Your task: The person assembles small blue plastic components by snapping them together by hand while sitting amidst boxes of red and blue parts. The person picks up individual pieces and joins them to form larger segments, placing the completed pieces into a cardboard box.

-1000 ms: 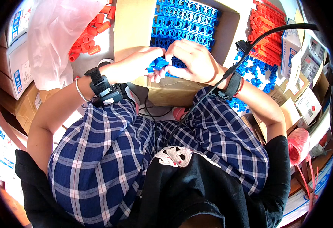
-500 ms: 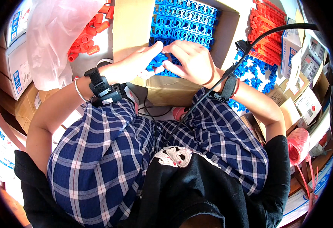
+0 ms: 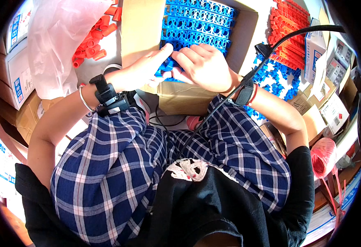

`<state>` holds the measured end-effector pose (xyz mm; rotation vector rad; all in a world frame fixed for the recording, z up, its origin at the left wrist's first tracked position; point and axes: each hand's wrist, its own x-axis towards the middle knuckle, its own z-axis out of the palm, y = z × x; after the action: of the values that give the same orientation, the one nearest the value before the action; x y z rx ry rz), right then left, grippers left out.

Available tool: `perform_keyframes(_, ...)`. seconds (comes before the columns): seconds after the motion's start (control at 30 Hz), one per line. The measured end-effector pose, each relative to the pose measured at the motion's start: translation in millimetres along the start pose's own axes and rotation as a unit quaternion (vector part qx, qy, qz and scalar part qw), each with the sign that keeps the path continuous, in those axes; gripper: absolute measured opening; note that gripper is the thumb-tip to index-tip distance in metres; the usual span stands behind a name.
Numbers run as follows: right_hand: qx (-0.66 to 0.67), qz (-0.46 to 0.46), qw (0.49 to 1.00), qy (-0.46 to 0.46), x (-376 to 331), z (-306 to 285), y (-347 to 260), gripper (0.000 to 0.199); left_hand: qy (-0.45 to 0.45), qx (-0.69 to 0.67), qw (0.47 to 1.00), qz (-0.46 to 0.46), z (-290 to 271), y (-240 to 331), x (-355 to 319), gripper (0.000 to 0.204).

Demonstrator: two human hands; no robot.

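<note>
My left hand and my right hand meet over the near part of an open cardboard box. Between them are small blue plastic clips, partly covered by my fingers; how many cannot be made out. Both hands are closed around these pieces, with the left thumb pointing up and the right fingers curled. Inside the box, just beyond my hands, blue plastic pipe clips stand in neat joined rows. The bottom of the box is hidden under them.
Red tube pieces lie left of the box beside a clear plastic bag. To the right are rows of red clips and loose blue clips. A black cable crosses my right wrist. Pink twine sits at far right.
Both hands have shifted slightly left, and my right fingers are curled more tightly. Less of the blue clips shows between the hands. The box has moved slightly left.
</note>
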<state>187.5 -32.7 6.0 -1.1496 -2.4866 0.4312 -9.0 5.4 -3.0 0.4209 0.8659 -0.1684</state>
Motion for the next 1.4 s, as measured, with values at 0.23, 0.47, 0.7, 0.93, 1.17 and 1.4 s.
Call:
perform_keyframes(0.23,-0.052,0.003,0.998,0.023,-1,0,-1,0.024,-0.020,-0.062,0.998,-0.004,0,2,-1,0.054)
perform_keyframes(0.47,-0.038,0.061,0.997,0.013,2,-7,8,0.022,-0.024,-0.030,0.999,0.009,4,5,-4,0.063)
perform_keyframes(0.7,-0.061,0.060,0.996,0.018,1,-4,14,0.017,-0.043,-0.030,0.998,0.042,-2,3,-1,0.054)
perform_keyframes(0.93,-0.075,0.058,0.995,0.019,-1,-2,13,0.018,-0.044,-0.035,0.997,0.057,0,1,0,0.046)
perform_keyframes(1.17,-0.077,0.063,0.995,-0.001,0,-5,10,0.018,-0.062,-0.030,0.995,0.070,-4,0,3,0.041)
perform_keyframes(1.4,-0.037,0.079,0.996,-0.028,1,-3,14,0.018,-0.068,-0.063,0.994,0.062,-1,3,3,0.042)
